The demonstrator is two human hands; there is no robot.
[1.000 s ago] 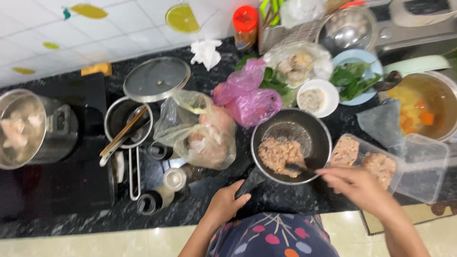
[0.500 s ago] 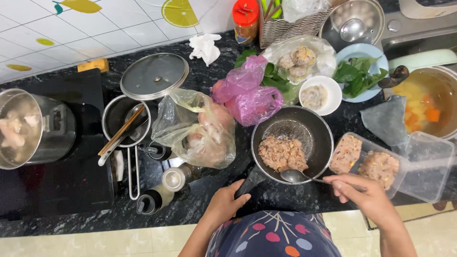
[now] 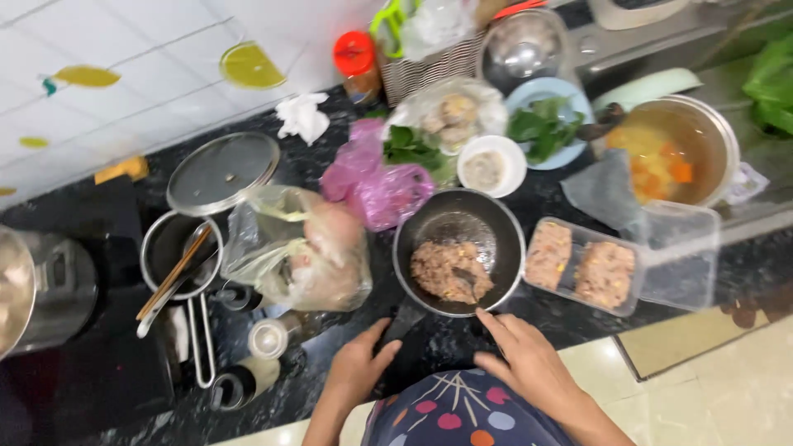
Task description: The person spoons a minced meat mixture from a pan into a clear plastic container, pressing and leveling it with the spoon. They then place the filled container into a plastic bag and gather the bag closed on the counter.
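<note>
A dark frying pan [image 3: 504, 239] with minced meat [image 3: 446, 268] stands on the black counter in front of me. My left hand [image 3: 355, 372] grips the pan's black handle [image 3: 405, 318] at the near rim. My right hand [image 3: 529, 359] reaches to the pan's near edge, and its fingertips pinch the end of a spoon [image 3: 462, 281] that lies in the meat. To the right of the pan is a clear plastic box [image 3: 578, 268] holding two portions of minced meat, with its lid [image 3: 686, 248] lying beside it.
Left of the pan lie a clear bag of meat [image 3: 306, 248] and a pink bag [image 3: 380, 182]. Further left are a small pot with chopsticks [image 3: 178, 256], a glass lid [image 3: 223, 173], a steel pot [image 3: 41, 285] and small bottles [image 3: 268, 339]. Behind stand a white bowl [image 3: 491, 165], a plate of greens [image 3: 545, 124] and a soup pot [image 3: 673, 157].
My right hand has drawn in from the pan's right side to its near rim, bringing the spoon with it. My left hand has stayed on the handle.
</note>
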